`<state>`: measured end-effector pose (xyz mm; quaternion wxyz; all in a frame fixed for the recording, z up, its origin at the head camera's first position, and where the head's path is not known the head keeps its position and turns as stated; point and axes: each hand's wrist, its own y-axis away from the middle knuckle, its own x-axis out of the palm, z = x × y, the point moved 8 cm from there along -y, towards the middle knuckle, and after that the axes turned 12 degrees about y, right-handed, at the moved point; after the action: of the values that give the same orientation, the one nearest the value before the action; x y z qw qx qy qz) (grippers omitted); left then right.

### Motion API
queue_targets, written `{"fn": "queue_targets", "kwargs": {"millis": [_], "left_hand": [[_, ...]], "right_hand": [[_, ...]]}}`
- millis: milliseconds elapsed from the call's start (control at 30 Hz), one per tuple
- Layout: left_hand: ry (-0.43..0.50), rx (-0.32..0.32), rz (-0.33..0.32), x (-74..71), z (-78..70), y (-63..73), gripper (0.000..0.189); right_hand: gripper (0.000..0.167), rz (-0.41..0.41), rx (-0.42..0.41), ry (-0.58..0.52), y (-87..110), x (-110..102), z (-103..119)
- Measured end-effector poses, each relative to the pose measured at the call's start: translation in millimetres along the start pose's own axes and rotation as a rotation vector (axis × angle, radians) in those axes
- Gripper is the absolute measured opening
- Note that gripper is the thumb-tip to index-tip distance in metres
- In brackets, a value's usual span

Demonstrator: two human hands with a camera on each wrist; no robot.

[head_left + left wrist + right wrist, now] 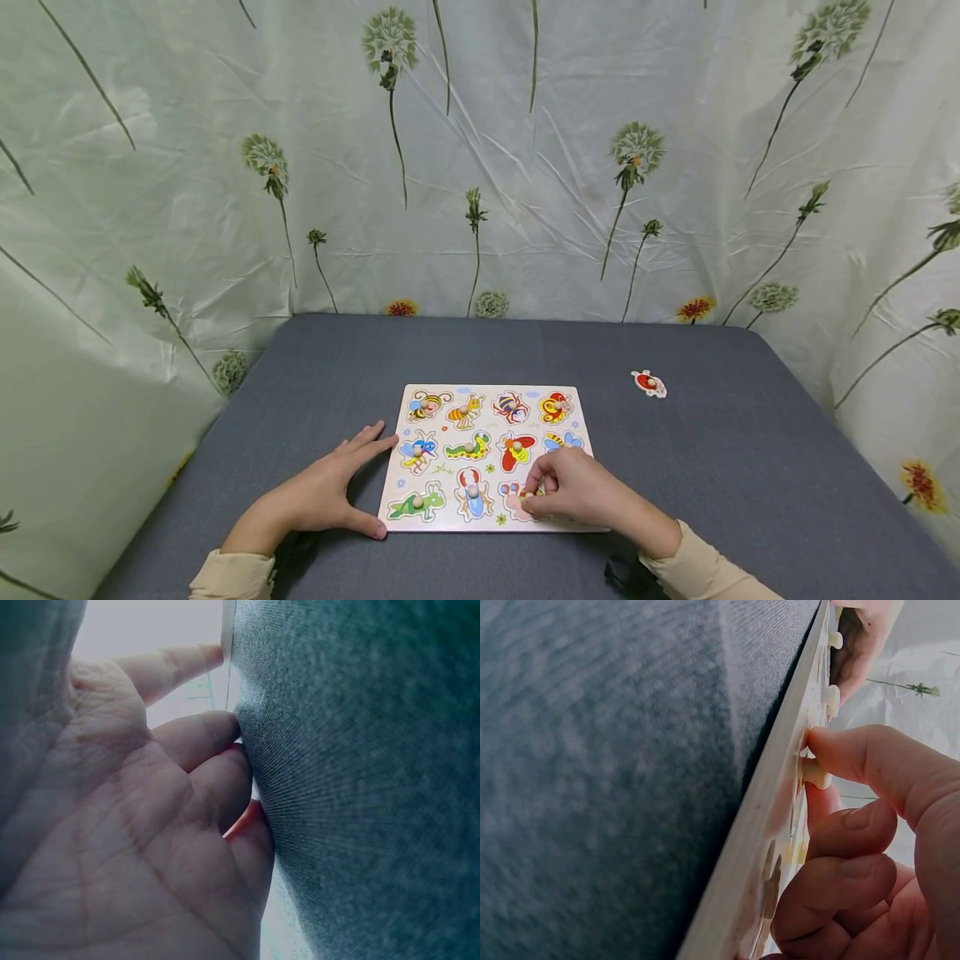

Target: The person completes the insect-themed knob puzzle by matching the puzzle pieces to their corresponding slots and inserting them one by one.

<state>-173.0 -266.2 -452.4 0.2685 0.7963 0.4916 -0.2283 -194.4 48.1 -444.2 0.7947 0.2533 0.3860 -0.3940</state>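
A wooden knob puzzle board (pixel 438 476) lies on the table, its colourful insect pieces set in rows. My left hand (pixel 322 487) is spread at the board's left side, thumb at the near corner and index fingertip at the edge higher up. In the left wrist view its fingers (pixel 202 739) reach to the cloth. At the lower right of the board, my right hand (pixel 581 492) has thumb and index finger around the knob (pixel 817 774) of a pinkish puzzle piece (pixel 513 503), partly covered by the fingers. Its other fingers are curled. A red ladybug piece (pixel 649 383) lies off the board.
Dark grey cloth covers the table (pixel 712 467). Behind it hangs a pale curtain (pixel 525 167) printed with dandelions. In the right wrist view, a cut-out recess (pixel 769 889) shows in the board beside the curled fingers. A dark object (pixel 628 575) sits under the right wrist.
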Motion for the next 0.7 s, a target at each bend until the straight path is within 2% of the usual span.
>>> {"fn": "queue_targets", "kwargs": {"millis": [700], "left_hand": [[0.008,0.004,0.007,0.8,1.8,-1.3,0.124]], "right_hand": [[0.017,-0.011,-0.020,0.011,3.3,-2.7,0.1]]}}
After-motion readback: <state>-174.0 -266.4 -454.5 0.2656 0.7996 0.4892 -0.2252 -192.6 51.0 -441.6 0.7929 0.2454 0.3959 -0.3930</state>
